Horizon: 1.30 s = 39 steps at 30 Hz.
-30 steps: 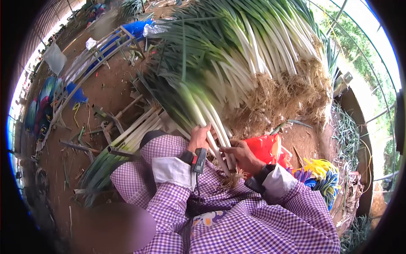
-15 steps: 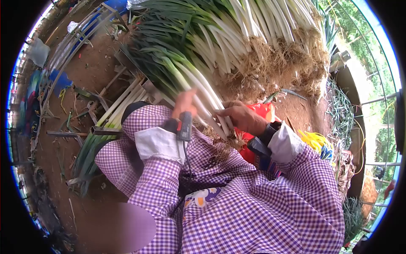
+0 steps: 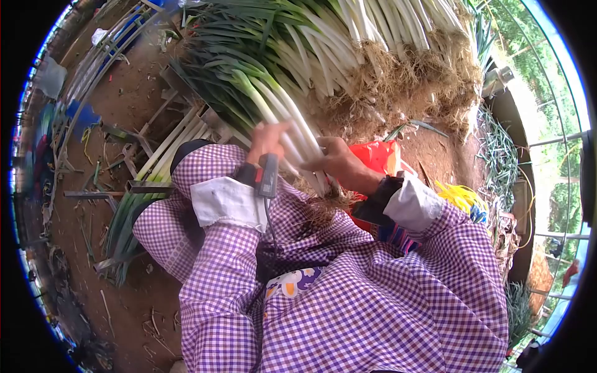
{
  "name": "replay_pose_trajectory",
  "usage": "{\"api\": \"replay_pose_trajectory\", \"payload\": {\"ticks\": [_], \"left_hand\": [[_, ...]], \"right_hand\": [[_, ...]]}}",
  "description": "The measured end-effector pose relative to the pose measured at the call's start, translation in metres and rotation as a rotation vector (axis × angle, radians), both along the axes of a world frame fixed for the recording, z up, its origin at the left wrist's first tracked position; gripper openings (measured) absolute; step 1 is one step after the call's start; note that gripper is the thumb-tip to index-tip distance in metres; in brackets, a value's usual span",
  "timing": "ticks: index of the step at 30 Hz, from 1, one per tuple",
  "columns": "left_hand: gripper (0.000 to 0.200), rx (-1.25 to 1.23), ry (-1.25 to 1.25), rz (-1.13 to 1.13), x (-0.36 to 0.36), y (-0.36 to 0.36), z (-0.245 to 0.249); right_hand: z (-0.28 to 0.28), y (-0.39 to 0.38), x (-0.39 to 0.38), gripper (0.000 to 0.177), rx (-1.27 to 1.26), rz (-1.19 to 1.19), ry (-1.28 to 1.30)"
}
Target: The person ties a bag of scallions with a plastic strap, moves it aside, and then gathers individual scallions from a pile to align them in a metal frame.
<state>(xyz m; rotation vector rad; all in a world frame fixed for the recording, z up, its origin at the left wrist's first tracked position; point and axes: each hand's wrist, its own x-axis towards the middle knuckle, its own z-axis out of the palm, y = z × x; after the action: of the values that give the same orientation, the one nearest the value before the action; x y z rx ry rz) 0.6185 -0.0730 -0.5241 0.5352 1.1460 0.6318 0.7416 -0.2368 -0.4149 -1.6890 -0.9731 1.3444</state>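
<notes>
Several long leeks (image 3: 284,105) lie across my lap, white stems toward me and green leaves toward the upper left. My left hand (image 3: 268,142) is closed around the stems from the left side, slightly blurred. Nearer the root end, my right hand (image 3: 343,165) has its fingers wrapped over the same stems. The brown roots (image 3: 324,208) hang just below my right hand, above the checked cloth on my lap. A grey device with a cable (image 3: 267,176) sits at my left wrist.
A large pile of leeks (image 3: 367,74) with roots lies ahead. More leeks (image 3: 165,163) rest in a metal frame (image 3: 149,187) at the left. Right of my lap are a red bag (image 3: 378,156) and yellow strings (image 3: 459,202). Leaf scraps (image 3: 497,165) lie at far right.
My right hand has moved slightly left and up along the stems, its fingers now lying further over them. My left hand stays on the leeks, and the view has shifted a little.
</notes>
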Motion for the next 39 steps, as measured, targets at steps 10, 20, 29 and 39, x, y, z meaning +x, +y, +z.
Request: {"api": "replay_pose_trajectory", "payload": {"ticks": [10, 20, 29, 39], "left_hand": [[0.029, -0.131, -0.104, -0.022, -0.006, -0.002, 0.01], [0.035, -0.083, -0.393, -0.164, -0.011, -0.019, 0.076], [0.031, 0.025, -0.339, -0.211, -0.025, -0.003, 0.077], [0.053, -0.041, -0.591, -0.043, -0.051, 0.024, 0.095]], "right_hand": [[0.011, -0.018, 0.021, 0.028, 0.395, 0.347, -0.39], [0.014, -0.015, -0.016, 0.029, 0.051, 0.092, 0.268], [0.002, -0.021, -0.007, 0.059, -0.227, 0.205, 0.371], [-0.179, -0.054, 0.033, 0.039, -0.077, 0.306, -0.142]]}}
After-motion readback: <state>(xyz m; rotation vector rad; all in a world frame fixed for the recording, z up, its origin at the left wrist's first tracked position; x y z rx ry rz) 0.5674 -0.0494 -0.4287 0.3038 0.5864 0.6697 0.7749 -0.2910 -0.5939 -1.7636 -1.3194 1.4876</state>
